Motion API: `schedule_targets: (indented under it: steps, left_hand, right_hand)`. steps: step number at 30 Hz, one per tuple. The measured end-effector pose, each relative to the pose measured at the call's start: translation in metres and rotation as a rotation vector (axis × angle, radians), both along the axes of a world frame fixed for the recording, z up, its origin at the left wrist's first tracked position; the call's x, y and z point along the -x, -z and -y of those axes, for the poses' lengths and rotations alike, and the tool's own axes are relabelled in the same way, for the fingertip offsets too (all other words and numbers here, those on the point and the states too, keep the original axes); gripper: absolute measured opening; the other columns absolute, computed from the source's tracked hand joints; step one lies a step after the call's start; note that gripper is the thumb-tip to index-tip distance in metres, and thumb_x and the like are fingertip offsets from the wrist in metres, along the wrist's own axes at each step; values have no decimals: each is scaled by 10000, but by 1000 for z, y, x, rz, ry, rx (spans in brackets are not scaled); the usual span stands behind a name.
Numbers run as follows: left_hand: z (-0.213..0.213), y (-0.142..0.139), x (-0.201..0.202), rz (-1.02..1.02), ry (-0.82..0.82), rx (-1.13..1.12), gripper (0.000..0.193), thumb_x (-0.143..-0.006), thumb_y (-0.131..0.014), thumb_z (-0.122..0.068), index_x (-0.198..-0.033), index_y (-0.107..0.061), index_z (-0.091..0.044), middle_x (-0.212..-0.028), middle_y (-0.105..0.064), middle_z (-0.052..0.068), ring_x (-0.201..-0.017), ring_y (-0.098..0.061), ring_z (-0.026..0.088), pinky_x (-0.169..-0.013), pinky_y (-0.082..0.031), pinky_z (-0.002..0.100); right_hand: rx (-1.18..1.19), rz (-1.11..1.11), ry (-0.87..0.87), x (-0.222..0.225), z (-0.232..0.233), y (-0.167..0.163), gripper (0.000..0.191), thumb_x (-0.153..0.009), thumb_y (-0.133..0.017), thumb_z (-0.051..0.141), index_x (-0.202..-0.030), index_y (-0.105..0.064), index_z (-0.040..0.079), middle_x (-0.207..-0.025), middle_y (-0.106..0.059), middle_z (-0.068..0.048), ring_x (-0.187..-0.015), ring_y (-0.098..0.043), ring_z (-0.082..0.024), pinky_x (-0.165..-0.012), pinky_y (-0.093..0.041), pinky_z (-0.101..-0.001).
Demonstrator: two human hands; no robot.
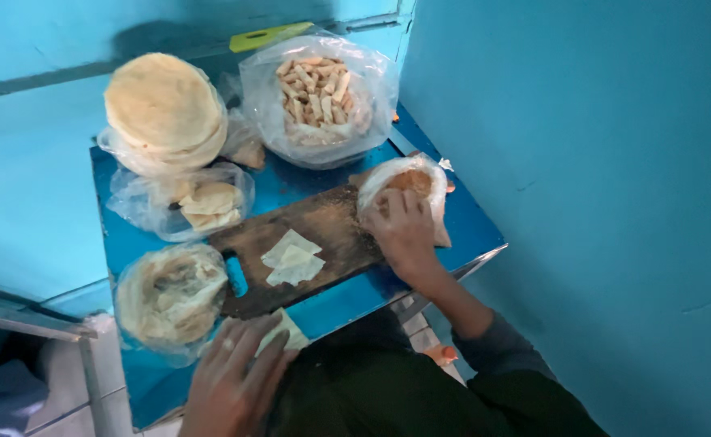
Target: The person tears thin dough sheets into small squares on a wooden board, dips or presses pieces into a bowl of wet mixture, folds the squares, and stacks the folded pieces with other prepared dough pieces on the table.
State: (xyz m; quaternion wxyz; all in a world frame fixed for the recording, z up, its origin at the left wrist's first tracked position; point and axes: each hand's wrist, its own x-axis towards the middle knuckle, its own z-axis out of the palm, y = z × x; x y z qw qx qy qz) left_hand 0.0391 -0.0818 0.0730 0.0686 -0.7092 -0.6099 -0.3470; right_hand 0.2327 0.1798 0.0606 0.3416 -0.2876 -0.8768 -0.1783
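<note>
Right hand (404, 226) dipped into clear plastic bag of brown filling (408, 182), grip unclear; left hand (238, 376) flat, open, on pale dough sheet (291, 333) at blue surface (469, 226) edge, beside dark wooden board (323, 222).

On the blue surface (461, 231), a stack of round flatbreads (165, 109) sits at the back left, half wrapped in clear plastic. Beside it is a clear bag of short fried sticks (317, 93) (pale tan, heaped in a bowl shape). Nearer lies a bag of folded pastry triangles (208, 204), and at the front left a bagged pile of thin, crumpled sheets (169, 295).
</note>
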Motion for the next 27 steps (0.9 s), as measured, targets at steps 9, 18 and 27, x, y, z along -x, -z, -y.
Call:
schedule_targets:
  steps: [9,18,27]
  left_hand:
    - [-55,13,-18,-128,-43,112,314,-861,-708,-278,-1054,-699,-31,-1248,-655,161,-1183,-605,329,-1010,-446,502]
    - [-79,34,0,-121,-262,68,356,-854,-717,-274,-1104,-718,-20,-1254,-661,155,-1225,-594,309,-1051,-421,527]
    - [-89,38,11,-138,-329,122,317,-881,-710,-247,-1100,-717,-17,-1231,-673,130,-1250,-586,293,-1070,-393,556]
  right_hand:
    - [-39,123,52,-14,-21,0,243,-781,-714,171,-1012,-756,235,-1059,-622,33,-1058,-572,-231,-888,-371,-472]
    - [587,9,-155,-37,-35,-47,116,-872,-757,188,-981,-742,151,-949,-778,-7,-893,-743,-214,-898,-504,-399]
    - [433,123,52,-27,-85,-49,149,-938,-625,86,-1060,-687,146,-827,-711,-137,-795,-712,-353,-671,-537,-457]
